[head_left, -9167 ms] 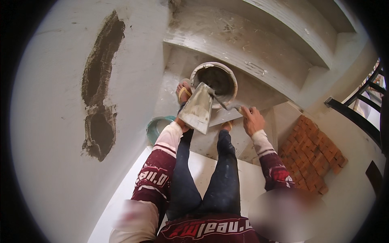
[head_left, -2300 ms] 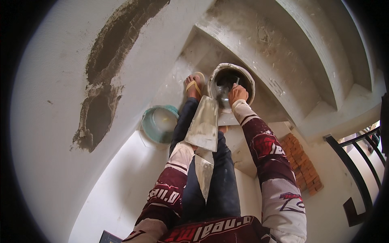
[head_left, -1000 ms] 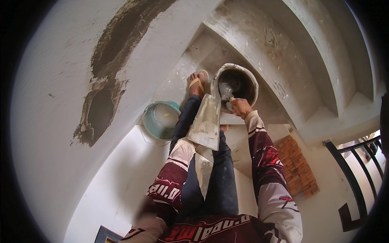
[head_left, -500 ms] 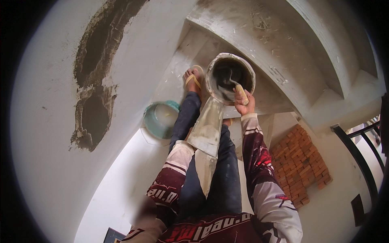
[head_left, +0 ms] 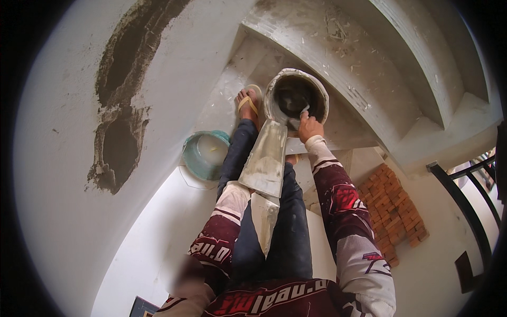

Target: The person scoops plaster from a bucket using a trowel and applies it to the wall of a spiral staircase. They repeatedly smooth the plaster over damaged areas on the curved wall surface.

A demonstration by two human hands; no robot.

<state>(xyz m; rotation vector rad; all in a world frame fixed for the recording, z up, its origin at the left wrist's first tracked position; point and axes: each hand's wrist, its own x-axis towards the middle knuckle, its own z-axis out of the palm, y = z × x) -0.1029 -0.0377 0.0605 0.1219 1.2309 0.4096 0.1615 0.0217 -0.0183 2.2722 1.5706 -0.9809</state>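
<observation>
My right hand point(head_left: 310, 128) is closed around a trowel point(head_left: 304, 109) at the near rim of a mortar-smeared bucket point(head_left: 270, 100). Only the tool's pale neck shows; its blade is down inside, among dark grey wet mortar point(head_left: 292, 95). A flat, tapered, mortar-stained hawk board point(head_left: 264, 164) is held out over my legs, its narrow end touching or nearly touching the bucket's near side. Beneath the wide end, my left hand supports this board, with its fingers hidden from view.
A teal basin point(head_left: 194, 158) of cloudy water stands left of my leg. Bare patches point(head_left: 121, 142) mark the white left wall. Debris-strewn curved steps point(head_left: 338, 47) rise to the right. Stacked bricks point(head_left: 393, 208) and a black railing point(head_left: 459, 201) are at lower right.
My right hand has turned over and dipped the trowel deeper into the bucket, so its wooden handle is now hidden in my grip. The board stays nearly in place.
</observation>
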